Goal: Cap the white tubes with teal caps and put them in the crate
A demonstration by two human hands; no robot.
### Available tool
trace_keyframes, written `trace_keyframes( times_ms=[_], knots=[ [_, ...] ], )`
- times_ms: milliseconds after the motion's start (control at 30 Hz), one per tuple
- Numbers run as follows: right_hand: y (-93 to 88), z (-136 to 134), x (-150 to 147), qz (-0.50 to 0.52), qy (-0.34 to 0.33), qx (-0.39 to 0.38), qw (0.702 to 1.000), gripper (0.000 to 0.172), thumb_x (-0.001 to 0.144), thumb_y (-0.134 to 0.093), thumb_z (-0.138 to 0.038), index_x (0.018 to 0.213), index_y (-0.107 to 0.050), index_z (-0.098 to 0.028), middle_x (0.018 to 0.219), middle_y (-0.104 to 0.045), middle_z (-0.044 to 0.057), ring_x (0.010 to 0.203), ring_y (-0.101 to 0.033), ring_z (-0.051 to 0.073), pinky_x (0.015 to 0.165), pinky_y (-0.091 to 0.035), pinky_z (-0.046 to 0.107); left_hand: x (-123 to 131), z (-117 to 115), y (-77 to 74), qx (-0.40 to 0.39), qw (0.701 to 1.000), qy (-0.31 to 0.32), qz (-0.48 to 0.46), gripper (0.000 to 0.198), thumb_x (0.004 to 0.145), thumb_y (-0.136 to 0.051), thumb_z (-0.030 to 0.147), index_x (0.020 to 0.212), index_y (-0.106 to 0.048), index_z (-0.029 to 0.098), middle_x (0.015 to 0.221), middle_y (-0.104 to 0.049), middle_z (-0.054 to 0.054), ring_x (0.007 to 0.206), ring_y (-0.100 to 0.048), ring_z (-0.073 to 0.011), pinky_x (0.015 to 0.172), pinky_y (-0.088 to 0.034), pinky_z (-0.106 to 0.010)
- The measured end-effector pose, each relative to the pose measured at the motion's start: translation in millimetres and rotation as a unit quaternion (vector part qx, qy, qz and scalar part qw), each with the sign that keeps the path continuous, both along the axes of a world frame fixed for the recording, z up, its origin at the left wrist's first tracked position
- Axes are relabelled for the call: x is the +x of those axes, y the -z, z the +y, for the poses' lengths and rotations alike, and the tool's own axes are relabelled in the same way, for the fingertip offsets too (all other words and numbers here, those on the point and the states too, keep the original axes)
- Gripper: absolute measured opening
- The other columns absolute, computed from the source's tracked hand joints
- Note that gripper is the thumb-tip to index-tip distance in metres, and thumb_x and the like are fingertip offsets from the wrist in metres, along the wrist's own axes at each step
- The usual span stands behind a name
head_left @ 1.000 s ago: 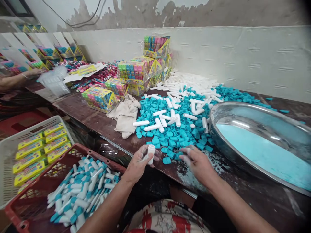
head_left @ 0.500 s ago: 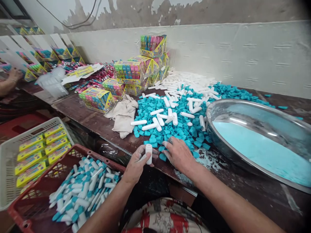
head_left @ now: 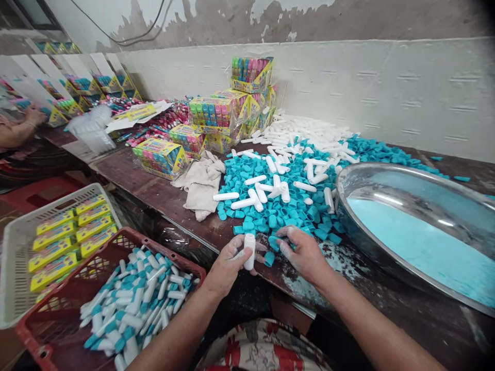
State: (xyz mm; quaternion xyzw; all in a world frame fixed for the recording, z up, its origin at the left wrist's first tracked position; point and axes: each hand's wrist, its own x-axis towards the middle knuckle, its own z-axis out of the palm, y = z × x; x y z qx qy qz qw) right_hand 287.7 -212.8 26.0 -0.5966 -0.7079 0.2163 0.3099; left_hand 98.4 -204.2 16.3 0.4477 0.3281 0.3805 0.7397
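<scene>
My left hand is closed around a small white plastic bottle, held upright with its open neck on top. To its right, my right hand pinches a blue cap between thumb and fingers, just above the table edge. The cap and the bottle are apart. Another blue cap lies on the table between the two hands. Behind them spreads a heap of blue caps, with several white bottles strewn on top. Powder whitens the fingers of both hands.
A steel basin of pale blue powder stands at right. At lower left, a red crate holds capped bottles beside a white basket of yellow boxes. Display boxes and a cloth sit behind. Another person's hand is at far left.
My right hand has come away from the heap toward me with a blue cap pinched in its fingers. My left hand still holds the white bottle. The view has shifted slightly.
</scene>
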Motion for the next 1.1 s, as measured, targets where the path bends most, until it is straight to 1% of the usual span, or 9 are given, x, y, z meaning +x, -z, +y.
trace_keyframes(
  times_ms=[100,200,300,400,600,700,800,967,1100],
  knots=[
    [-8.3,-6,2,0.205,-0.004,-0.1,0.974,0.02,0.078,-0.052,-0.031,0.09,-0.057,-0.017,0.065,-0.058,-0.001,0.058,-0.055,0.014,0.058,-0.045,0.027,9,-2,-1.6,0.003,0.999,0.027,-0.029,0.027,0.08,-0.055,0.037,0.095,-0.051,0.015,0.098,-0.059,-0.008,0.078,-0.06,-0.0191,0.053,-0.047,-0.024],
    [-16.1,-14,2,0.291,-0.033,-0.126,0.948,0.026,0.076,-0.056,-0.034,0.096,-0.06,-0.017,0.074,-0.06,0.0,0.059,-0.057,0.013,0.059,-0.046,0.027,16,-4,-1.6,0.004,0.998,0.037,-0.041,0.027,0.08,-0.054,0.038,0.095,-0.049,0.016,0.087,-0.059,-0.006,0.076,-0.059,-0.0184,0.054,-0.048,-0.024],
    [-18.3,-22,2,0.275,-0.057,-0.093,0.955,0.021,0.074,-0.058,-0.033,0.089,-0.063,-0.018,0.078,-0.059,0.002,0.066,-0.057,0.014,0.063,-0.046,0.028,19,-5,-1.6,0.017,0.998,0.046,-0.03,0.028,0.08,-0.054,0.039,0.094,-0.05,0.016,0.081,-0.059,-0.005,0.074,-0.058,-0.0177,0.055,-0.048,-0.024],
    [-15.2,-27,6,0.271,-0.041,-0.072,0.959,0.02,0.073,-0.061,-0.035,0.082,-0.063,-0.018,0.077,-0.059,0.002,0.07,-0.056,0.016,0.066,-0.046,0.029,20,-6,-4.4,0.038,0.997,0.067,-0.031,0.026,0.08,-0.053,0.038,0.094,-0.05,0.016,0.083,-0.058,-0.005,0.074,-0.057,-0.0174,0.056,-0.047,-0.024],
    [-16.0,-33,17,0.318,0.063,-0.034,0.945,0.013,0.066,-0.069,-0.031,0.073,-0.066,-0.021,0.079,-0.062,0.001,0.079,-0.056,0.017,0.074,-0.043,0.031,20,-11,-11.7,0.099,0.988,0.107,0.048,0.023,0.083,-0.049,0.037,0.088,-0.051,0.014,0.078,-0.056,-0.004,0.067,-0.054,-0.0135,0.059,-0.042,-0.023],
    [-19.6,-38,16,0.376,0.116,-0.051,0.918,0.016,0.063,-0.071,-0.033,0.072,-0.065,-0.021,0.069,-0.059,-0.002,0.065,-0.053,0.014,0.062,-0.042,0.027,22,-15,-9.4,0.123,0.981,0.125,0.085,0.021,0.083,-0.048,0.036,0.087,-0.05,0.015,0.073,-0.053,-0.001,0.064,-0.049,-0.0117,0.059,-0.039,-0.023],
    [-19.8,-47,14,0.365,0.081,-0.104,0.922,0.02,0.066,-0.069,-0.037,0.074,-0.063,-0.019,0.057,-0.052,-0.005,0.05,-0.044,0.009,0.051,-0.036,0.023,23,-19,-6.0,0.148,0.971,0.153,0.11,0.018,0.083,-0.048,0.034,0.083,-0.05,0.016,0.071,-0.05,0.001,0.062,-0.046,-0.0106,0.059,-0.037,-0.022],
    [-24.7,-56,19,0.322,0.021,-0.167,0.932,0.024,0.072,-0.062,-0.04,0.077,-0.058,-0.017,0.05,-0.045,-0.007,0.045,-0.04,0.008,0.045,-0.03,0.021,22,-19,-7.2,0.219,0.94,0.193,0.177,0.019,0.085,-0.043,0.034,0.078,-0.049,0.017,0.065,-0.045,0.003,0.059,-0.042,-0.0099,0.056,-0.032,-0.021],
    [-33.9,-55,27,0.281,-0.047,-0.24,0.928,0.023,0.073,-0.06,-0.036,0.085,-0.057,-0.016,0.054,-0.049,-0.006,0.045,-0.04,0.007,0.045,-0.029,0.02,28,-20,-10.9,0.328,0.869,0.197,0.313,0.024,0.082,-0.049,0.039,0.073,-0.049,0.017,0.065,-0.048,0.003,0.06,-0.045,-0.0109,0.055,-0.031,-0.021]
  ],
)
